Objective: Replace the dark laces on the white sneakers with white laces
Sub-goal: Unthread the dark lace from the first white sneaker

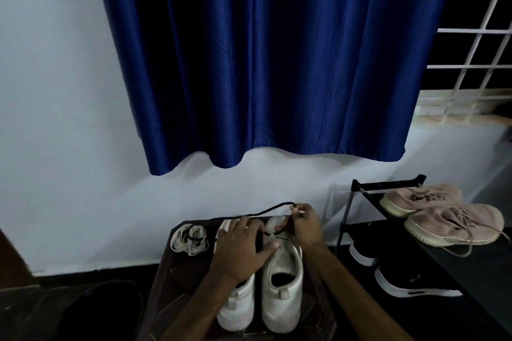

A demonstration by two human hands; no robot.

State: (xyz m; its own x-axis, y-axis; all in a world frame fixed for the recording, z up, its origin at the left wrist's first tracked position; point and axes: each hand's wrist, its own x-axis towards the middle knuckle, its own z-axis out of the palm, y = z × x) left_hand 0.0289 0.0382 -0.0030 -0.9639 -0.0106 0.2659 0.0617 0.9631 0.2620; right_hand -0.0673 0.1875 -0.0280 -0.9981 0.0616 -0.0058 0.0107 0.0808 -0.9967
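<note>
hands: left hand (241,249) is pressing flat, fingers spread, on the white sneakers (282,293), near centre on the stool (177,271) | right hand (306,223) is pinching the dark lace (266,211) above the toes | handling: lace is looking limp and light, likely best pinched close to the eyelets | white laces (191,238) are lying bundled, far left

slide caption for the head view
Right hand pinches a dark lace above the white sneakers, left hand pressing on them, white laces beside.

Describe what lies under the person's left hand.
The left hand rests on the left white sneaker, thumb reaching the right sneaker. It covers the left sneaker's eyelets, so any lacing there cannot be seen.
</note>
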